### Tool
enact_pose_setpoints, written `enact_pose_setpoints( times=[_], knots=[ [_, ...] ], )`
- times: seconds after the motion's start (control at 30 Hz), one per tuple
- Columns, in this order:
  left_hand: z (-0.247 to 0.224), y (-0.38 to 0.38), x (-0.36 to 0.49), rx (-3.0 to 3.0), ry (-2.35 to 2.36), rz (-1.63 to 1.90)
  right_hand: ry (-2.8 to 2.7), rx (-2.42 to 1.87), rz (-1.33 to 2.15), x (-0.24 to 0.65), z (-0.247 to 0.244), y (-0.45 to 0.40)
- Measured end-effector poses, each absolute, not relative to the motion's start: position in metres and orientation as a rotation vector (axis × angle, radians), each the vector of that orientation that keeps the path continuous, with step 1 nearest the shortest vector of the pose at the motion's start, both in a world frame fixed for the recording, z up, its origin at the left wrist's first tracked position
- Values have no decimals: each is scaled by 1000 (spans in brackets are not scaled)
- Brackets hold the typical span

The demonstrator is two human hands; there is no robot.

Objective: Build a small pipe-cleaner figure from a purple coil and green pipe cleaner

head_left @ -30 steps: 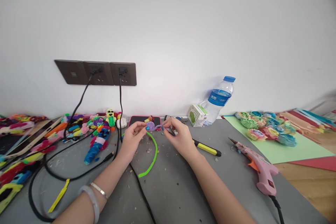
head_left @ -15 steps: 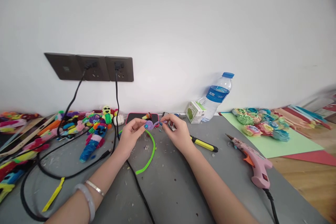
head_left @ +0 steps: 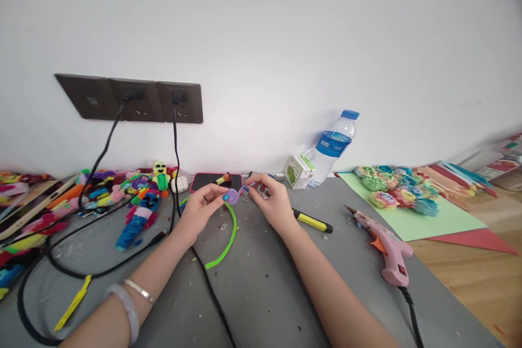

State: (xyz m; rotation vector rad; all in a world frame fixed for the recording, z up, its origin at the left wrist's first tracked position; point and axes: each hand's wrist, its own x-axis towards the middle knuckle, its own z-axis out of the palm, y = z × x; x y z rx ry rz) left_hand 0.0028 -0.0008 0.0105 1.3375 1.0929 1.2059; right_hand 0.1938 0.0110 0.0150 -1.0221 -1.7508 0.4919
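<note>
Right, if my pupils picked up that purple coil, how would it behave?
The purple coil is probably bendable yet shape-keeping: it forms a spiral, with its tail curving to the right hand. It looks light, being small beside the left hand pinching it. Pulling the tail might unwind it, as both seem one strand.

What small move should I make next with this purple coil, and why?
Perhaps wind the loose tail around the purple coil: your left hand pinches the purple coil, while your right hand holds the loose tail, stretched between them and not yet wound in.
</note>
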Motion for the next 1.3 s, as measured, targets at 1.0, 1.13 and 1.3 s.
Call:
enact_pose_setpoints(
  times=[1.0,1.13,1.3],
  knots=[
    [-1,3,0,1531,1070,1075,-1775,-1007,649,193,13,14],
    [-1,3,0,1544,1086,1061,-1769,-1002,696,193,13,15],
    [-3,3,-1,1567,1067,1045,-1769,-1002,733,193,12,15]
  ],
)
